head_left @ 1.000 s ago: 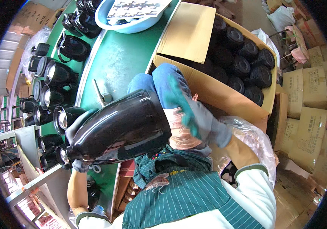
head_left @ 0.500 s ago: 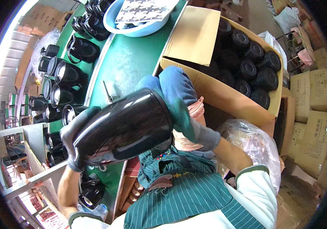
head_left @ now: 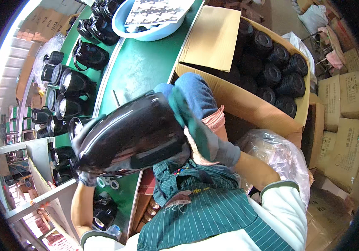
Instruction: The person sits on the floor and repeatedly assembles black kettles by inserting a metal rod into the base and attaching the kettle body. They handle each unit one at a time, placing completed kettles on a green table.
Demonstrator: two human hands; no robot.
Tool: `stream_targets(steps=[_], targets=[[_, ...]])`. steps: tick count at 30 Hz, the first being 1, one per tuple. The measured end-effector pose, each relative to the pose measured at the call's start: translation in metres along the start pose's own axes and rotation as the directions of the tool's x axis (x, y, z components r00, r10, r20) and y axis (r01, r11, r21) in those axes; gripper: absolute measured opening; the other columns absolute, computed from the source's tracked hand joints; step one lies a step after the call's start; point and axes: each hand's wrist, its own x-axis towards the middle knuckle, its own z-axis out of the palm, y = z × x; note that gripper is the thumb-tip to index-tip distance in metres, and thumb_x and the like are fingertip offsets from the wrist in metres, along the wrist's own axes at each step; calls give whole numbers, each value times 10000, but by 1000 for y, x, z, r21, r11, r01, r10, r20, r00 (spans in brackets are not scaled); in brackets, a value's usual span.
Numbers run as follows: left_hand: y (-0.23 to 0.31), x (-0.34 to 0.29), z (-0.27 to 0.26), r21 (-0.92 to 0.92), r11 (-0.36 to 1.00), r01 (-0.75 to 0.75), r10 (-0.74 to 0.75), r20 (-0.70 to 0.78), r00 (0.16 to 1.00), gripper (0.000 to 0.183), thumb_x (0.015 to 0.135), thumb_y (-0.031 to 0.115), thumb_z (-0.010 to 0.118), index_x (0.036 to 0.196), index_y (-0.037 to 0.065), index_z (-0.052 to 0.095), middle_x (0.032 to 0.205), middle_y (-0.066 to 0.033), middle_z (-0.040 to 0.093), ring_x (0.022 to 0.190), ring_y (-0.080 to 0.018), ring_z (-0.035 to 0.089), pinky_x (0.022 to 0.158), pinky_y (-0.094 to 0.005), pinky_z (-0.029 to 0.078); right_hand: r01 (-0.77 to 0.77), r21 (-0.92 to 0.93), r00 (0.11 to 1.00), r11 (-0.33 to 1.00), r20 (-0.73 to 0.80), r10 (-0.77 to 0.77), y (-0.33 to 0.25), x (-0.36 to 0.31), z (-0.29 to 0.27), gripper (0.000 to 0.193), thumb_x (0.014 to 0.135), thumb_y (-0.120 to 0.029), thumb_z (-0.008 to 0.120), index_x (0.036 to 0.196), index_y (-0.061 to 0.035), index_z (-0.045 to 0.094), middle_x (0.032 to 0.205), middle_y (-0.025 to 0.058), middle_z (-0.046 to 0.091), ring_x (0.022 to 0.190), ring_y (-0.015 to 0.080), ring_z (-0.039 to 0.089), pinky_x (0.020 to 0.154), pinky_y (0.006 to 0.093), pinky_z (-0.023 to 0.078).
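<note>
At the frame's centre, the flask point(head_left: 135, 134) is tilted sideways by the lap point(head_left: 198, 94), the left hand point(head_left: 82, 141) with its grip wrapped around the narrow end, apparently to bear it, the right hand point(head_left: 195, 127) flat, grip unclosed, against the wide base, probably steadying it

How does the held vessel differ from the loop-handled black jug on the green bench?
The held vessel lies tilted between the left hand and right hand; the jug rests on the bench, untouched. The jug shows a loop handle; the vessel shows none. Both are glossy black.
</note>
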Motion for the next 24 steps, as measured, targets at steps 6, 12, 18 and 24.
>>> stream_targets(steps=[6,12,18,24], targets=[[4,-6,5,267,957,-113,91,96,991,384,774,130,796,1135,6,751,1070,-175,761,976,-340,755,865,-402,614,-115,915,969,386,18,245,0,18,-10,1009,901,-429,726,1626,32,196,1644,321,253,1529,446,279,1241,498,243],[50,11,-9,518,574,-634,486,407,773,305,785,106,740,1083,49,773,1082,-156,762,1026,-352,754,874,-422,616,165,791,961,589,-262,83,35,-28,58,1008,848,-218,822,1611,45,217,1589,299,359,1428,449,431,1202,482,346],[16,-11,12,330,905,-270,267,56,962,355,830,98,757,1105,-123,719,1104,-238,745,1012,-326,742,928,-393,572,-108,738,977,666,-44,206,-9,27,-30,914,947,-458,621,1585,80,248,1547,329,363,1425,480,402,1181,503,346],[29,-23,38,178,970,-168,166,25,986,349,871,92,745,1155,-107,707,1075,-221,762,933,-278,759,900,-350,579,-78,613,978,786,-108,180,-3,27,-49,907,989,-626,446,1579,49,309,1400,279,464,1182,430,508,1051,487,412]])
